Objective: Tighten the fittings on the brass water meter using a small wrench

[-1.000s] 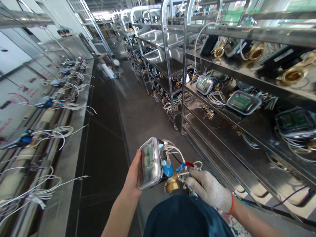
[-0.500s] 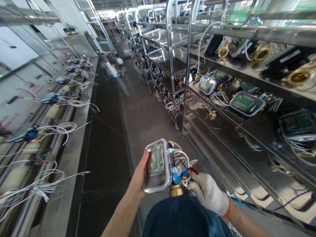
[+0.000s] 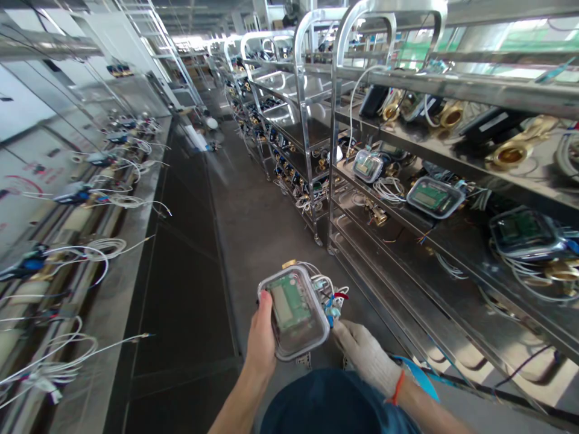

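A water meter (image 3: 294, 310) with a clear rectangular cover over a green circuit board is held in front of my body. My bare left hand (image 3: 262, 337) grips its left edge, thumb on the cover. On the right side of the meter, my right hand (image 3: 364, 352), in a white knit glove with an orange cuff, has its fingers closed near the blue fittings (image 3: 332, 313); its exact hold is partly hidden. White cables (image 3: 328, 274) and a red tip stick out behind the cover. A bit of brass shows at the top edge.
Metal rack carts (image 3: 337, 150) line the right side, carrying similar meters (image 3: 436, 196) and brass fittings (image 3: 511, 154). To the left runs a bench (image 3: 131, 241) with pipes, meters and coiled white cables (image 3: 58, 355). A dark floor aisle (image 3: 253, 199) lies between them.
The meter has turned so its clear face tilts more toward me, hiding the lower brass end. My right hand has shifted slightly down beside it. The whole view has moved a little.
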### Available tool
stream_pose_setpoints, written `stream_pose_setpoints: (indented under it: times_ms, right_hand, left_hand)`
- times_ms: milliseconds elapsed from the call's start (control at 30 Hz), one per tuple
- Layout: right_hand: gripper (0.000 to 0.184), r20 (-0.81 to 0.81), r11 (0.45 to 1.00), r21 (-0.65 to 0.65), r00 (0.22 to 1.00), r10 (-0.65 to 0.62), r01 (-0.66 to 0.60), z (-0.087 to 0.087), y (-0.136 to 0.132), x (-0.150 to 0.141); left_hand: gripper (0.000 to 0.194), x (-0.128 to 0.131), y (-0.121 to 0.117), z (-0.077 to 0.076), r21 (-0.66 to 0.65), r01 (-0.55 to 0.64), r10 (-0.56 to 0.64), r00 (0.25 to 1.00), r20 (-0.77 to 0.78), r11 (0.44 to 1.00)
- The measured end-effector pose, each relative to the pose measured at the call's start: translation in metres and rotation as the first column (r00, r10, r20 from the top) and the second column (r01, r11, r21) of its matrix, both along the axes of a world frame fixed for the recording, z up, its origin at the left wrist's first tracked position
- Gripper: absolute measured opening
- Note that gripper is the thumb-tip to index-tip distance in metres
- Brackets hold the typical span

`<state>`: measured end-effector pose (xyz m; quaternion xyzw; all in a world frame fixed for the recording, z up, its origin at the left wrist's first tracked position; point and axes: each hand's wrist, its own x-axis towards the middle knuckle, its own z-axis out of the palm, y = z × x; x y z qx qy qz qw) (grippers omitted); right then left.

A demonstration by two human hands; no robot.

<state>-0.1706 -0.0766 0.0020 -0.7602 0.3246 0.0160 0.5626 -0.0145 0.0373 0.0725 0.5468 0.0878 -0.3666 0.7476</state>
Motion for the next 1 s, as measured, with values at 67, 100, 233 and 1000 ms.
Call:
stream_pose_setpoints:
  times_ms: [67, 100, 233, 1000]
  right_hand:
    - [0.051, 0.005, 0.998, -0.022, 0.999, 0.054, -0.054, 0.013, -0.006, -0.001]
    - [0.049, 0.002, 0.996, -0.046, 0.997, 0.077, -0.077, 0.020, -0.008, -0.002]
    - [0.044, -0.030, 0.985, -0.098, 0.989, 0.142, -0.145, 0.036, -0.012, -0.001]
    - [0.044, -0.013, 1.000, -0.005, 1.000, 0.029, -0.029, 0.015, -0.001, 0.004]
  left_hand:
    - [0.036, 0.005, -0.003, 0.002, -0.034, -0.040, 0.038, 0.998, -0.059, 0.999]
    - [0.036, 0.007, -0.004, 0.004, -0.039, -0.056, 0.053, 0.997, -0.059, 0.998]
    - [0.038, 0.009, -0.004, 0.012, -0.052, -0.057, 0.051, 0.991, -0.120, 0.997]
    - [0.045, -0.005, 0.013, -0.006, 0.038, 0.000, -0.004, 0.994, 0.110, 0.999]
